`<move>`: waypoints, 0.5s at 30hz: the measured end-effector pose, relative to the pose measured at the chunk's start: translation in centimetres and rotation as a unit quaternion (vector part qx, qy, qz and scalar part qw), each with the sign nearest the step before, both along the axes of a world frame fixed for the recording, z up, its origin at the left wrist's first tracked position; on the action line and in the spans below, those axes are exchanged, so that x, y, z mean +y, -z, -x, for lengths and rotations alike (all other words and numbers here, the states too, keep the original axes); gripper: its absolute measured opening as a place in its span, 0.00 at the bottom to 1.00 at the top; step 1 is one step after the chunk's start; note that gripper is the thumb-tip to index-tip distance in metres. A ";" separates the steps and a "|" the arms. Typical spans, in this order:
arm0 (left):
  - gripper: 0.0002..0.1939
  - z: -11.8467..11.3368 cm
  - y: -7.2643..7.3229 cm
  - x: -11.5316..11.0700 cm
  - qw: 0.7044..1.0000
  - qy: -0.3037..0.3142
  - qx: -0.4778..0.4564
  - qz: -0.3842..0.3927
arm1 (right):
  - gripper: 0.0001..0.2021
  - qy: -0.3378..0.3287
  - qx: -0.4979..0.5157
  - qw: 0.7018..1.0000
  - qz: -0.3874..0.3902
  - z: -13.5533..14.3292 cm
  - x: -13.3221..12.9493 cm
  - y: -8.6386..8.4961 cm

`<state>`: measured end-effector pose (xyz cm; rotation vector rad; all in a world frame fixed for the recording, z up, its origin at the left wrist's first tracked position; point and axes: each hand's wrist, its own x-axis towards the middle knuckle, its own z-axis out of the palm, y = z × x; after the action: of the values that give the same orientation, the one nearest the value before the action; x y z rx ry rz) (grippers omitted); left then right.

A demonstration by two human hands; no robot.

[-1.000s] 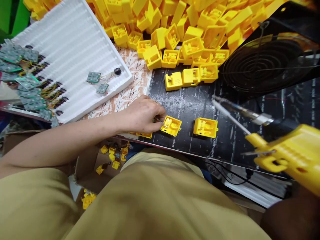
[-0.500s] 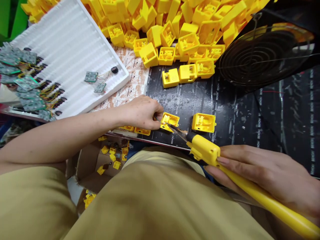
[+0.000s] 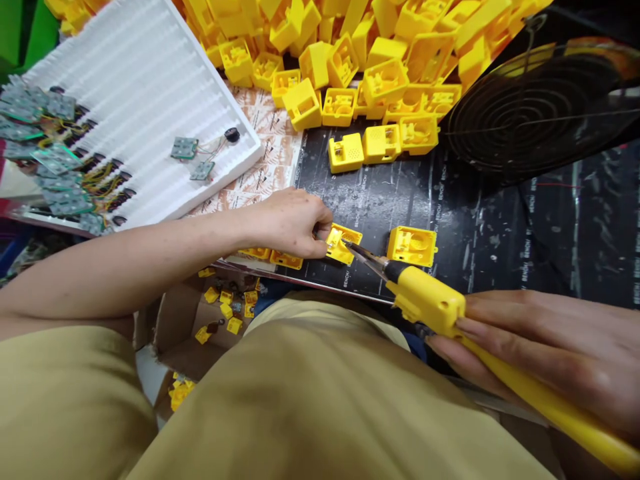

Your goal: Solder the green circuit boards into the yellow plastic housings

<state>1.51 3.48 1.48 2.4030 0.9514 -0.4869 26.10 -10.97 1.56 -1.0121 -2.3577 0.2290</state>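
My left hand point(image 3: 300, 223) is closed at the left side of a small yellow housing point(image 3: 349, 245), which lies open side up on the black bench surface near its front edge. Its fingers grip the housing's left edge. In my right hand point(image 3: 540, 347) is a yellow tool point(image 3: 430, 297), with the fingers closed round its handle. The tool's thin metal tip reaches to the inside of the housing. Just to the right stands a second yellow housing point(image 3: 413, 247), untouched. More housings point(image 3: 286, 259) are partly hidden below my left wrist.
A big heap of yellow housings point(image 3: 340, 60) covers the back. At the left, a white foam tray point(image 3: 150, 87) holds circuit boards point(image 3: 63, 157) with wires. A black round fan point(image 3: 525, 127) stands back right. Below the bench edge is a cardboard box point(image 3: 175, 320).
The tool in my right hand has shifted right and slightly down, its tip now higher on the housing's inside. My left hand stays at the housing. The view has moved slightly.
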 end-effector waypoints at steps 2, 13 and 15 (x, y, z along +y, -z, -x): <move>0.05 -0.1 0.0 0.0 1.000 0.002 0.003 -0.001 | 0.11 0.016 0.011 1.000 0.005 -0.1 -0.2 0.0; 0.07 2.5 -0.1 1.1 0.993 0.007 -0.115 0.006 | 0.33 0.067 0.027 0.997 0.018 -0.8 0.3 0.9; 0.08 2.4 0.2 0.9 0.990 0.010 -0.138 -0.027 | 0.30 0.106 0.007 0.994 0.011 -0.5 -0.2 1.0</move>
<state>-0.91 4.39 1.24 2.4493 0.8287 -0.1295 26.62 -11.16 0.60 -1.2569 -2.2186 0.1790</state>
